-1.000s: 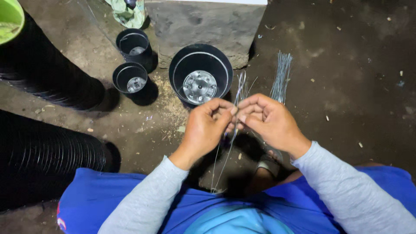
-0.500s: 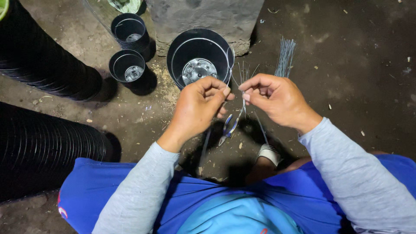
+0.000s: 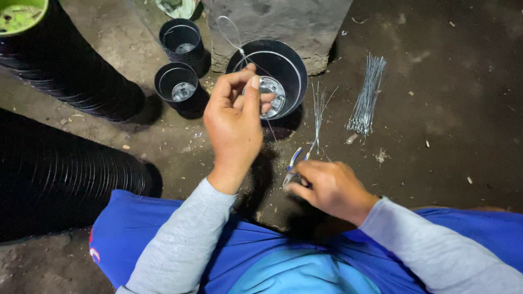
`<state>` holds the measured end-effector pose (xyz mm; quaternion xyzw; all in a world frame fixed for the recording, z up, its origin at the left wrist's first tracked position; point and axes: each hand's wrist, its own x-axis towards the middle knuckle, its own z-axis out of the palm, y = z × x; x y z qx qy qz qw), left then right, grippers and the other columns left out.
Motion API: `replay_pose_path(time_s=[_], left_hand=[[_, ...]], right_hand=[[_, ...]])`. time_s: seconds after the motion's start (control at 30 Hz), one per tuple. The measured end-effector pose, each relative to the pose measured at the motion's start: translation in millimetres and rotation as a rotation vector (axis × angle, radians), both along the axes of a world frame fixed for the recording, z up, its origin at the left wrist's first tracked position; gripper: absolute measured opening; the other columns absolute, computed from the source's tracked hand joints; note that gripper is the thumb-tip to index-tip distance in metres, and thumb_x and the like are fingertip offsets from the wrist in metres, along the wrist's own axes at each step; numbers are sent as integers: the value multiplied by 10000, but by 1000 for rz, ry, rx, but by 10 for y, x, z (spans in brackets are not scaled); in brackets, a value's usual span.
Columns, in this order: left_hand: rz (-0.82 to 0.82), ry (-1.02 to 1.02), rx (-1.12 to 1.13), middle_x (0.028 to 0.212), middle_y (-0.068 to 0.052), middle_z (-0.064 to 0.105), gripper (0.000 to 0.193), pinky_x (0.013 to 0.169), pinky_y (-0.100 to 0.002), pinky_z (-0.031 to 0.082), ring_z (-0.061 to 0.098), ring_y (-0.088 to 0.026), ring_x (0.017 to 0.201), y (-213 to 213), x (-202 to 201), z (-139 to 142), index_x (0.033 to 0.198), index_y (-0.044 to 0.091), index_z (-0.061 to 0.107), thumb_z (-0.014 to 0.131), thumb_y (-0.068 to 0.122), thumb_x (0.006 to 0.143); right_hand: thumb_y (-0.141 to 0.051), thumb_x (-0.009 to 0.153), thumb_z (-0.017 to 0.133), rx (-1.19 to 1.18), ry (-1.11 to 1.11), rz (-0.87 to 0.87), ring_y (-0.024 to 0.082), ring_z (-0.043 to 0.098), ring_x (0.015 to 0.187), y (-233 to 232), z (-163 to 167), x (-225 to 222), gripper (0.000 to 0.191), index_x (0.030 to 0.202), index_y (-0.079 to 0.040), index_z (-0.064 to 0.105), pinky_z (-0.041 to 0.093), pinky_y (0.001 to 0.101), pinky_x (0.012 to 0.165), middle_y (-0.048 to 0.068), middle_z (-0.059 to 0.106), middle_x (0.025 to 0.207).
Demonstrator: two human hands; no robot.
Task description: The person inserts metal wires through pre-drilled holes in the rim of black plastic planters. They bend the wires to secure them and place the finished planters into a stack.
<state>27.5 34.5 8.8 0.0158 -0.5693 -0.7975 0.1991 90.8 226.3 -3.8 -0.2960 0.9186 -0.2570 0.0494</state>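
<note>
My left hand (image 3: 235, 122) is raised over the large black plastic pot (image 3: 292, 64) and pinches a thin wire (image 3: 233, 36) bent into a loop at its top end. My right hand (image 3: 327, 188) is low near my lap, fingers closed on small blue-handled pliers (image 3: 293, 163) resting on the ground. A few loose wires (image 3: 318, 111) lie just beyond the pliers. A bigger bundle of straight wires (image 3: 366, 95) lies to the right on the dark ground.
Two small black pots (image 3: 177, 84) (image 3: 182, 39) stand left of the large one. Long stacks of nested black pots (image 3: 60, 174) (image 3: 71, 81) lie at the left, one with a green pot (image 3: 19, 13) at its end. A concrete slab (image 3: 305, 19) sits behind.
Both hands were together twisting wire. Now my left hand has lifted with the looped wire, and my right hand has dropped to the pliers on the ground.
</note>
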Motion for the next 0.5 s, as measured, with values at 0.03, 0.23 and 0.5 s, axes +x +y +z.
replay_pose_path(time_s=[0.03,0.23,0.5], left_hand=[[7,13,7,1338,-194,668,140,693,-248,608,749,-144,857,3,17,19,1154,-38,601,621,52,1049],[55,70,-50,1534,-216,544,173,796,-264,639,743,-166,1013,81,168,168,1224,-48,568,600,23,1069],[97,162,-151,1651,-208,394,250,900,-291,665,712,-221,1209,139,291,254,1332,-76,506,558,-19,1094]], right_hand=[[-292,895,720,8,48,-7,377,654,687,-14,-60,18,231,845,-75,660,516,483,590,127,673,778],[-272,882,725,-12,64,-123,392,661,713,17,-259,-66,224,864,-68,634,508,506,592,142,672,787],[-153,920,701,-88,262,-142,389,649,720,47,-179,-187,140,955,-46,616,516,476,589,144,642,853]])
